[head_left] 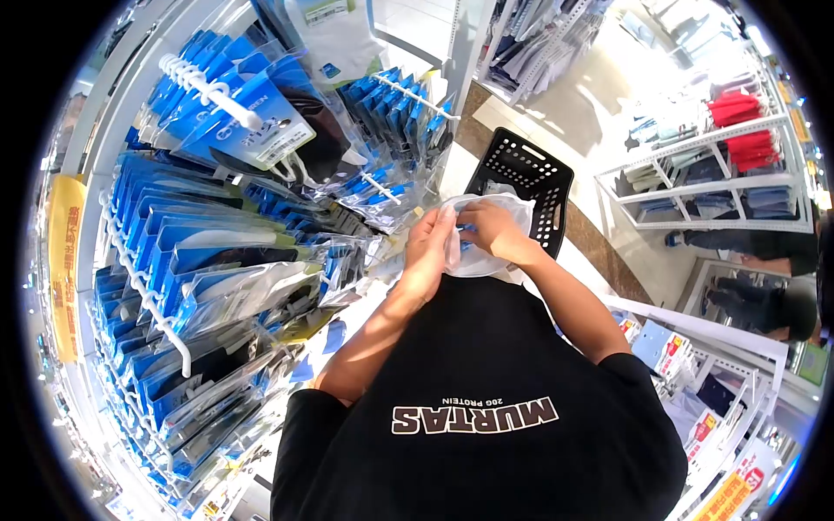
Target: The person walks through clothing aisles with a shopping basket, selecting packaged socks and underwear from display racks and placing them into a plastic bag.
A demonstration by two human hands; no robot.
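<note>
A translucent white plastic bag (514, 214) is between my two hands, in front of my chest. My left hand (427, 247) is closed on the bag's left edge, thumb and fingers pinching the film upright. My right hand (490, 227) is at the bag's mouth, its fingers bent and closed on the film; the fingertips are partly hidden. Small blue patches show through the bag near and below the right fingers, too small to name. Just beyond the bag is a black perforated plastic basket (550, 195), partly covered by it.
Packets with blue cards (217, 234) hang in dense rows on white hooks (161, 321) to my left. A white rack with folded clothes (712, 178) stands at the far right. Another person in dark clothing (769, 282) is at the right edge. Price-tagged goods (665, 343) sit low at right.
</note>
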